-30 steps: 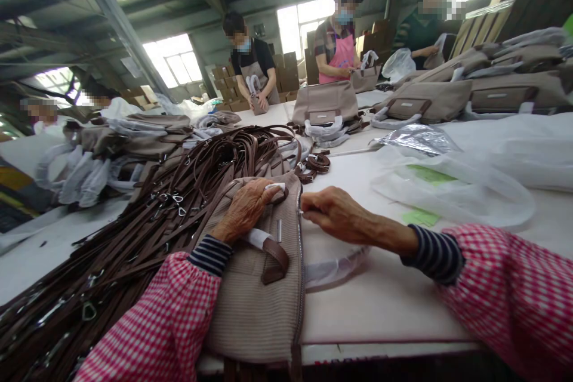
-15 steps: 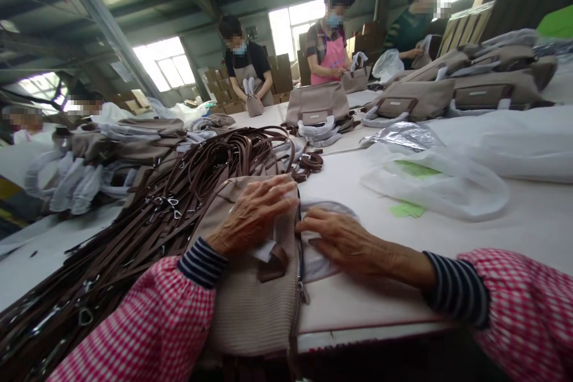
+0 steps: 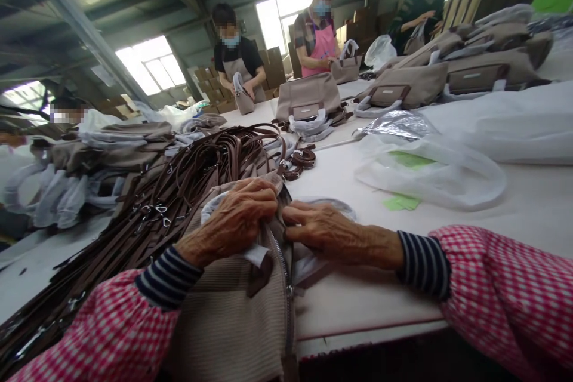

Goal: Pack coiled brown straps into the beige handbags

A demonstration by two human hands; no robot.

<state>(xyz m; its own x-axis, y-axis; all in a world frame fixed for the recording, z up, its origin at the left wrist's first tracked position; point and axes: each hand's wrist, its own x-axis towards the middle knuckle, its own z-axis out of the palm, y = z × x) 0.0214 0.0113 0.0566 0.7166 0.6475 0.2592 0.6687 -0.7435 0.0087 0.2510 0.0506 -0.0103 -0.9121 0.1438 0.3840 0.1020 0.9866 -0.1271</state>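
1. While the left hand (image 3: 237,218) has its fingers curled tight over the top edge of the bag (image 3: 224,316), a firm hold there should stop the cloth from slipping.
2. The right hand (image 3: 331,233) has its fingers bent and pressed at the same edge, at 3 o'clock from the left one. I cannot tell if they pinch anything.
3. Both sets of fingertips almost meet by the zip (image 3: 286,286). Small, slow tugs look best there.
4. White wrap (image 3: 256,254) peeks out under the left hand. Be gentle, or it may tear.
5. The bag lies at 6 o'clock on the table (image 3: 380,304), and its near end hangs over the edge.
6. Brown straps (image 3: 147,215) lie at 9 o'clock, touching the bag. They are best kept out of the zip. A plastic sack (image 3: 430,173) lies at 2 o'clock, well apart.
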